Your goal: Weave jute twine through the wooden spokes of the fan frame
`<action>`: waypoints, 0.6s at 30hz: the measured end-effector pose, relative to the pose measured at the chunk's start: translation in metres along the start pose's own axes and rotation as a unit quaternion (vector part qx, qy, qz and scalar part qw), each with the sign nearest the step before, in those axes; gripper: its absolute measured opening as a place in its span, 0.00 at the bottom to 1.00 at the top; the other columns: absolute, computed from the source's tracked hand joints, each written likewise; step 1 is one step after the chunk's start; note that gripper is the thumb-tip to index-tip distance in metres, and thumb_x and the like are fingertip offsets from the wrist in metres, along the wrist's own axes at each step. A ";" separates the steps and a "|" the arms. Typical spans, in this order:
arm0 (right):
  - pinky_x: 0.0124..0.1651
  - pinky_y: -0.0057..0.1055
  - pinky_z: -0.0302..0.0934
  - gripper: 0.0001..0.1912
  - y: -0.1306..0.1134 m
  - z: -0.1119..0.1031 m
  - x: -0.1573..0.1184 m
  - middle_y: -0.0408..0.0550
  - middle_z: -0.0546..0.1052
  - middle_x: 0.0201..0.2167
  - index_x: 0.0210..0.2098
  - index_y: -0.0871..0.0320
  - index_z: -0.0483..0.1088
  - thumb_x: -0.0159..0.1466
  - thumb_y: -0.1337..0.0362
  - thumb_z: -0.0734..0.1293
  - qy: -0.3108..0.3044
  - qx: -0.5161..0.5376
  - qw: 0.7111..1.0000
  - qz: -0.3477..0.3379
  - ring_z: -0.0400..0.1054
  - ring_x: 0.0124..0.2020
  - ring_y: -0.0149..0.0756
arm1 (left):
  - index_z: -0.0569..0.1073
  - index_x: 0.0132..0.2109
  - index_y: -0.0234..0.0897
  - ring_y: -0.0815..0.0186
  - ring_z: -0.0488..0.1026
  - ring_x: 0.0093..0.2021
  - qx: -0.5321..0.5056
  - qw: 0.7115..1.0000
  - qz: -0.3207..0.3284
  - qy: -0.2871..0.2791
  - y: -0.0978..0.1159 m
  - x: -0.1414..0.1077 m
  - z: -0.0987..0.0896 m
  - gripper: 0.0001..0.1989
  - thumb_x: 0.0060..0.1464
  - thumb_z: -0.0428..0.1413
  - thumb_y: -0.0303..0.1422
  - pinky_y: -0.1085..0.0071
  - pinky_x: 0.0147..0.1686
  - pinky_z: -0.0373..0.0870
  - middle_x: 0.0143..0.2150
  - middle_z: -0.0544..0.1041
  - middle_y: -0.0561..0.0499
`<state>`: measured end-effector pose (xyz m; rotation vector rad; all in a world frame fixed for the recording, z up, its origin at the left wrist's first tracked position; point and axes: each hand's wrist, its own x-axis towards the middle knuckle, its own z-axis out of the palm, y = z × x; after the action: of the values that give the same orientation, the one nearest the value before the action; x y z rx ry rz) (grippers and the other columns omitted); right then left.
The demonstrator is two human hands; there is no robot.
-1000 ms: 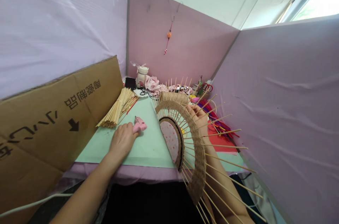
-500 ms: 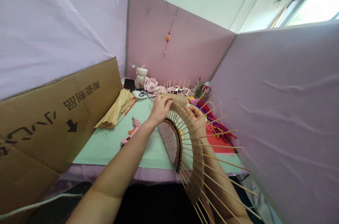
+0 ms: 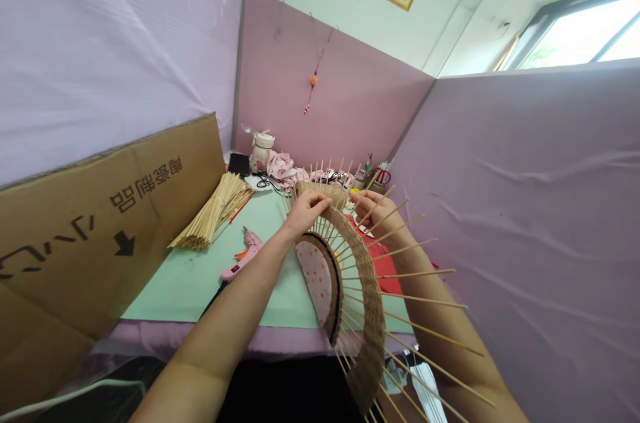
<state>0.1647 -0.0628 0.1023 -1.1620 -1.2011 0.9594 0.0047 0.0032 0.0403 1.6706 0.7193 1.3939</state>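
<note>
A round weaving frame stands tilted over the table: a half-disc of pink dotted cloth (image 3: 317,271) with a dark rim, thin wooden sticks (image 3: 417,273) fanning out, and a tan twine-like woven band (image 3: 369,289) curving across them. My left hand (image 3: 307,211) pinches the band's upper edge between thumb and fingers. At the upper right, my right hand (image 3: 373,206) is among the stick ends, its fingertips pinched together. What they hold, perhaps a strand, is too small to make out. The lower end of the frame reaches down near my lap.
A bundle of wooden sticks (image 3: 213,213) lies left, beside a cardboard sheet (image 3: 100,209). The pink glue gun (image 3: 243,256) rests near my left forearm. Behind are a white bottle (image 3: 261,151), pink cloth (image 3: 283,168) and red-handled scissors (image 3: 383,176). Red sheets (image 3: 387,269) lie right.
My right hand has moved up and outward from the band, its forearm swinging right. My left hand keeps its hold on the band. The view has tilted slightly upward.
</note>
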 end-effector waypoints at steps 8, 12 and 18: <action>0.20 0.25 0.47 0.17 -0.042 -0.016 0.036 0.34 0.60 0.13 0.20 0.58 0.64 0.45 0.58 0.76 -0.082 -0.018 0.995 0.052 0.50 0.16 0.22 | 0.76 0.30 0.35 0.66 0.67 0.34 0.017 1.000 0.011 0.013 -0.004 -0.001 0.002 0.08 0.52 0.58 0.36 0.70 0.38 0.66 0.32 0.69 0.52; 0.21 0.26 0.49 0.13 -0.071 -0.019 0.056 0.36 0.62 0.14 0.24 0.59 0.70 0.49 0.59 0.76 -0.074 -0.053 0.996 -0.003 0.53 0.16 0.23 | 0.77 0.31 0.35 0.66 0.68 0.36 0.022 0.999 0.021 0.016 -0.006 -0.002 0.002 0.08 0.54 0.57 0.35 0.69 0.41 0.65 0.33 0.69 0.51; 0.20 0.24 0.41 0.11 -0.092 0.009 0.071 0.37 0.64 0.14 0.26 0.62 0.74 0.53 0.60 0.75 -0.080 -0.122 0.985 -0.097 0.50 0.16 0.21 | 0.77 0.30 0.36 0.66 0.67 0.36 0.024 1.000 0.008 0.018 -0.005 -0.002 0.004 0.08 0.53 0.58 0.34 0.69 0.41 0.65 0.32 0.70 0.51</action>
<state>0.1620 -0.0084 0.2051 -1.1496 -1.5656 0.7836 0.0082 0.0033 0.0354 1.6952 0.7657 1.4325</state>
